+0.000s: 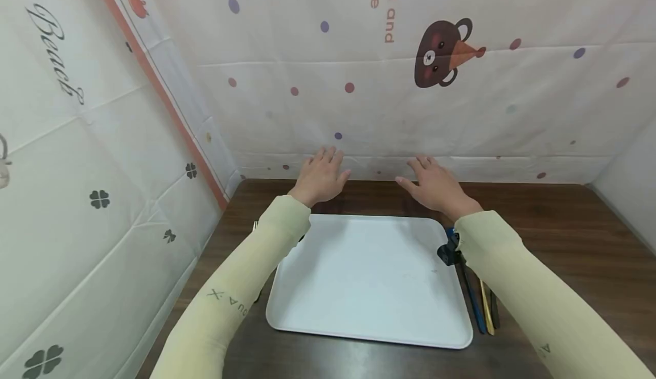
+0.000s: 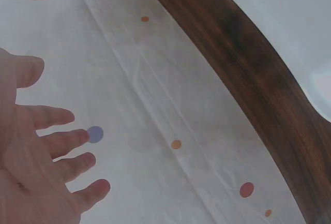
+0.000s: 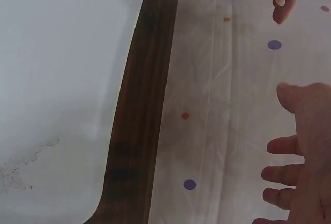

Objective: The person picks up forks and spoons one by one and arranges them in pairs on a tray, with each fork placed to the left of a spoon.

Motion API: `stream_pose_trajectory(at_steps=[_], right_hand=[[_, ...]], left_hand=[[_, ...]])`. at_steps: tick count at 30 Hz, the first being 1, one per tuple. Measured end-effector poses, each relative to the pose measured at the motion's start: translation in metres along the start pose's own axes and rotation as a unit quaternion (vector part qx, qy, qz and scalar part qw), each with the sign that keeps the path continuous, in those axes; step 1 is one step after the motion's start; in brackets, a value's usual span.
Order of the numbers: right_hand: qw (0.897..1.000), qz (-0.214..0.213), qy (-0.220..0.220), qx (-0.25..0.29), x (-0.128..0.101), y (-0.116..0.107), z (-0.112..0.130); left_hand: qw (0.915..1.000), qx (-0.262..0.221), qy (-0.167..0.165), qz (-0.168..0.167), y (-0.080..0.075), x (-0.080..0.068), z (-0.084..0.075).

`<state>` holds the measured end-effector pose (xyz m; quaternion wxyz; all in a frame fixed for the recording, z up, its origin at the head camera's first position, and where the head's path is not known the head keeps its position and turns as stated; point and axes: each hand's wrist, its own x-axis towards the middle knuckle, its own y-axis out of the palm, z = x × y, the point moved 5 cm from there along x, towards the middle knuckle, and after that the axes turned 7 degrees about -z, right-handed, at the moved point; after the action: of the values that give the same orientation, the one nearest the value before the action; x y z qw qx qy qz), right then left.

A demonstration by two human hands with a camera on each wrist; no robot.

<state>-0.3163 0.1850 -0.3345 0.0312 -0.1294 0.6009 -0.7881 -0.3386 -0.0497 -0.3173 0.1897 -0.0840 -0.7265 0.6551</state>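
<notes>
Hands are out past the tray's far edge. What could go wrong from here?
1. The right sleeve partly covers the handles beside the tray; drawn back low, it could drag them.
2. The black wrist mount overlaps the tray's right edge in the head view; it might bump the rim if the right hand drops.
3. The left sleeve partly hides the tined utensil, which may get knocked unseen.

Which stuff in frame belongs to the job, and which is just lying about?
Likely the job (left hand and right hand both empty):
white tray
cutlery, right of the tray
fork, left of the tray, mostly hidden

Likely just surroundings:
printed cloth
wooden table
</notes>
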Motion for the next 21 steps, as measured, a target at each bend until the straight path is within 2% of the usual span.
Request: stream_pose_trajectory(at_steps=[6, 12, 17, 21], right_hand=[[1.000, -0.019, 0.004, 0.004, -0.001, -0.002, 0.002], [0.999, -0.036, -0.021, 0.009, -0.009, 0.002, 0.005], [0.999, -0.020, -0.020, 0.033, -0.016, 0.009, 0.004], [0.999, 0.001, -0.007, 0.033, -0.023, 0.016, -0.001]], left_hand=[[0.9998, -0.011, 0.003, -0.016, -0.002, -0.002, 0.005], [0.9996, -0.014, 0.004, -0.024, -0.003, -0.009, 0.010], [0.9989, -0.032, -0.006, -0.032, -0.001, -0.022, 0.016], [0.9982, -0.052, -0.027, -0.010, 0.005, -0.038, 0.023]])
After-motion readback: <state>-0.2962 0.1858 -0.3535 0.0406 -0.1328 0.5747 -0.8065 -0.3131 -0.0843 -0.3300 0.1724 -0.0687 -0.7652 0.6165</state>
